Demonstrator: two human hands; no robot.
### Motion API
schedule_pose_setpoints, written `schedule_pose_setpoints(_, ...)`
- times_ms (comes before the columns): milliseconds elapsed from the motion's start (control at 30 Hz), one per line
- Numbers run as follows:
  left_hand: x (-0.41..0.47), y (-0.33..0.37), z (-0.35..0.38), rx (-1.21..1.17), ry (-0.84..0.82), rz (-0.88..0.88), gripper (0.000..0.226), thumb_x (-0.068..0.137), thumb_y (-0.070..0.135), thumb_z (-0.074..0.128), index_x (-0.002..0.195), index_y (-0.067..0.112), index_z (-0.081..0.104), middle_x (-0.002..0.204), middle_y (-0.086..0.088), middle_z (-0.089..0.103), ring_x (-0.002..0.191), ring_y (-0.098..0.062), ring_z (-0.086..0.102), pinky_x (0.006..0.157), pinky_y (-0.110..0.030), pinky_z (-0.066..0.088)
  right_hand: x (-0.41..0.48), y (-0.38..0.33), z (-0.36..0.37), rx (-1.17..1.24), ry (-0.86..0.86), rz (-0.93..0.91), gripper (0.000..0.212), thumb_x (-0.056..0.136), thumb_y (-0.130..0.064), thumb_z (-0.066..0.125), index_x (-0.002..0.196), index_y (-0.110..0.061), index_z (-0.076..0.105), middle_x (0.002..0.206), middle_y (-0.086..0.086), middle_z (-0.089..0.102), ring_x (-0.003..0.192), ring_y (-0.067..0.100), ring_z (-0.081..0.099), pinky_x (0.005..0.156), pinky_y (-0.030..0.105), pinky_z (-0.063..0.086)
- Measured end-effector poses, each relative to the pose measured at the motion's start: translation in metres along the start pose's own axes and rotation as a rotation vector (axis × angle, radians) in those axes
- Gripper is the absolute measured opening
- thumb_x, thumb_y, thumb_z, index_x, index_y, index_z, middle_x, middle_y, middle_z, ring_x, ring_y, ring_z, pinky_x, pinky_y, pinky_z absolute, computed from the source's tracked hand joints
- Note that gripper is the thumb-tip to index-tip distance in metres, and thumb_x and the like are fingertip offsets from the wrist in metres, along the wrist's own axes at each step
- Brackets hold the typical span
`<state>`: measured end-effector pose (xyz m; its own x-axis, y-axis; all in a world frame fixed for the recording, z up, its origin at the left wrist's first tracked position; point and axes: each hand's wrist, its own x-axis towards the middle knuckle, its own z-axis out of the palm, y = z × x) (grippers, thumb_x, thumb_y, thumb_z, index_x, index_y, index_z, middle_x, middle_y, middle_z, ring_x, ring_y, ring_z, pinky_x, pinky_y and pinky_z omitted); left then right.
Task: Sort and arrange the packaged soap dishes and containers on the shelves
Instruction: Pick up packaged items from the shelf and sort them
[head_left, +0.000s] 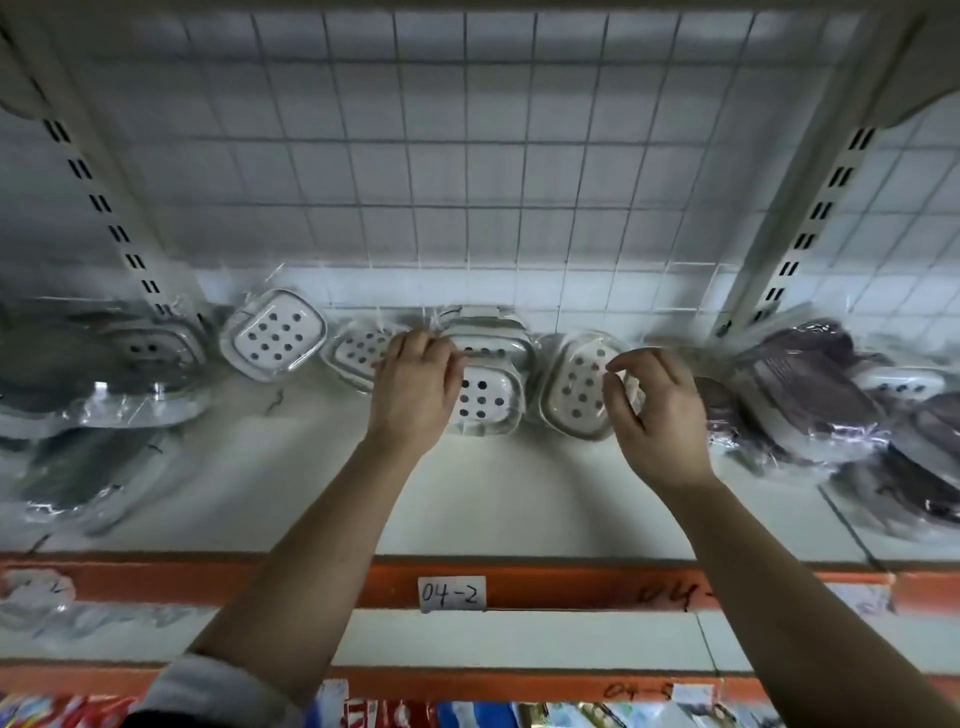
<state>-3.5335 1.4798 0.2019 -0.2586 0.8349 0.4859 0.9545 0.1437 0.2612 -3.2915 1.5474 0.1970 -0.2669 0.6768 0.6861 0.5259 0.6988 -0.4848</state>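
Several white soap dishes with dark drain holes, each in clear plastic wrap, lie in a row at the back of the white shelf (498, 499). My left hand (415, 389) rests on the wrap of the stacked middle dishes (485, 395), fingers curled over their top edge. My right hand (657, 410) hovers over the dish to the right (574, 387), thumb and forefinger pinched near its wrap. A tilted dish (272, 332) leans at the back left, and another dish (358, 351) lies partly behind my left hand.
Dark grey wrapped containers (88, 395) pile up at the left, purple wrapped ones (810, 384) at the right. A wire grid (467, 156) backs the shelf, between slotted uprights. The orange shelf edge carries a label reading 04-2 (452, 593). Colourful packets sit on the shelf below.
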Motion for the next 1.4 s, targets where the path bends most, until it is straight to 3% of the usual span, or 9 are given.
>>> schedule_pose_setpoints(200, -0.009, -0.005, -0.005, -0.172, 0.032, 0.072, 0.014, 0.09, 0.012, 0.064, 0.095, -0.001, 0.061, 0.088, -0.017, 0.064, 0.089, -0.038, 0.057, 0.089, -0.043, 0.042, -0.021, -0.006, -0.001, -0.065, 0.032, 0.033, 0.009, 0.088, -0.006, 0.062, 0.096, -0.008, 0.065, 0.095, 0.006, 0.064, 0.089, 0.027, 0.055, 0.077, 0.034, 0.044)
schedule_pose_setpoints(333, -0.014, -0.011, -0.005, -0.228, -0.048, 0.021, 0.043, 0.09, 0.025, 0.065, 0.125, 0.001, 0.059, 0.114, -0.016, 0.059, 0.111, -0.035, 0.048, 0.098, -0.038, 0.038, -0.025, -0.006, 0.0, -0.079, 0.026, 0.015, 0.009, 0.088, -0.004, 0.062, 0.096, -0.007, 0.065, 0.096, 0.006, 0.064, 0.089, 0.027, 0.055, 0.079, 0.03, 0.04)
schedule_pose_setpoints(400, -0.019, -0.014, -0.005, -0.211, -0.049, 0.026, 0.051, 0.089, 0.03, 0.067, 0.13, 0.001, 0.058, 0.112, -0.015, 0.055, 0.109, -0.035, 0.048, 0.098, -0.041, 0.041, -0.025, -0.004, 0.0, -0.081, 0.026, 0.029, 0.01, 0.088, -0.003, 0.063, 0.096, -0.009, 0.065, 0.096, 0.005, 0.064, 0.09, 0.026, 0.055, 0.078, 0.031, 0.041)
schedule_pose_setpoints(600, -0.032, -0.027, -0.012, -0.091, 0.124, 0.087, 0.056, 0.085, 0.046, 0.056, 0.115, 0.001, 0.068, 0.091, -0.012, 0.054, 0.078, -0.028, 0.059, 0.073, -0.04, 0.053, -0.023, -0.001, 0.006, -0.041, 0.0, 0.065, 0.01, 0.089, -0.01, 0.061, 0.098, -0.012, 0.064, 0.099, 0.003, 0.064, 0.095, 0.023, 0.054, 0.076, 0.032, 0.043)
schedule_pose_setpoints(833, -0.059, -0.032, -0.008, 0.105, 0.08, 0.102, 0.05, 0.064, 0.041, 0.082, 0.104, 0.014, 0.07, 0.096, -0.003, 0.061, 0.087, -0.026, 0.061, 0.079, -0.037, 0.038, -0.019, -0.002, 0.016, 0.002, -0.009, 0.023, 0.016, 0.089, -0.017, 0.054, 0.098, -0.009, 0.065, 0.098, 0.004, 0.065, 0.094, 0.022, 0.052, 0.078, 0.03, 0.039)
schedule_pose_setpoints(1000, -0.074, -0.021, 0.003, 0.119, -0.016, 0.117, 0.041, 0.078, 0.053, 0.058, 0.098, 0.018, 0.069, 0.1, 0.002, 0.064, 0.094, -0.026, 0.056, 0.078, -0.039, 0.04, -0.003, 0.007, 0.017, -0.061, -0.063, 0.007, 0.023, 0.087, -0.016, 0.054, 0.103, -0.005, 0.067, 0.105, 0.01, 0.065, 0.097, 0.033, 0.053, 0.086, 0.025, 0.032)
schedule_pose_setpoints(1200, -0.074, -0.02, 0.008, 0.045, 0.061, 0.081, 0.04, 0.088, 0.045, 0.046, 0.1, 0.015, 0.07, 0.099, -0.002, 0.064, 0.094, -0.028, 0.058, 0.081, -0.039, 0.036, 0.031, 0.022, 0.017, -0.12, -0.166, 0.111, 0.035, 0.093, -0.018, 0.054, 0.123, -0.002, 0.059, 0.122, 0.02, 0.059, 0.113, 0.04, 0.052, 0.098, 0.043, 0.039)
schedule_pose_setpoints(1300, -0.074, -0.021, 0.011, 0.028, 0.068, 0.076, 0.043, 0.088, 0.044, 0.045, 0.103, 0.013, 0.071, 0.1, -0.005, 0.063, 0.097, -0.029, 0.059, 0.084, -0.039, 0.035, 0.042, 0.028, 0.023, -0.108, -0.259, 0.214, 0.042, 0.099, -0.022, 0.049, 0.136, -0.004, 0.047, 0.128, 0.025, 0.055, 0.115, 0.042, 0.052, 0.092, 0.043, 0.042)
schedule_pose_setpoints(1400, -0.074, -0.022, 0.011, 0.011, 0.06, 0.072, 0.044, 0.088, 0.044, 0.044, 0.104, 0.013, 0.071, 0.102, -0.005, 0.062, 0.098, -0.029, 0.058, 0.085, -0.039, 0.036, 0.047, 0.03, 0.027, -0.133, -0.295, 0.278, 0.039, 0.101, -0.029, 0.044, 0.13, -0.002, 0.05, 0.117, 0.026, 0.061, 0.111, 0.042, 0.054, 0.085, 0.043, 0.043)
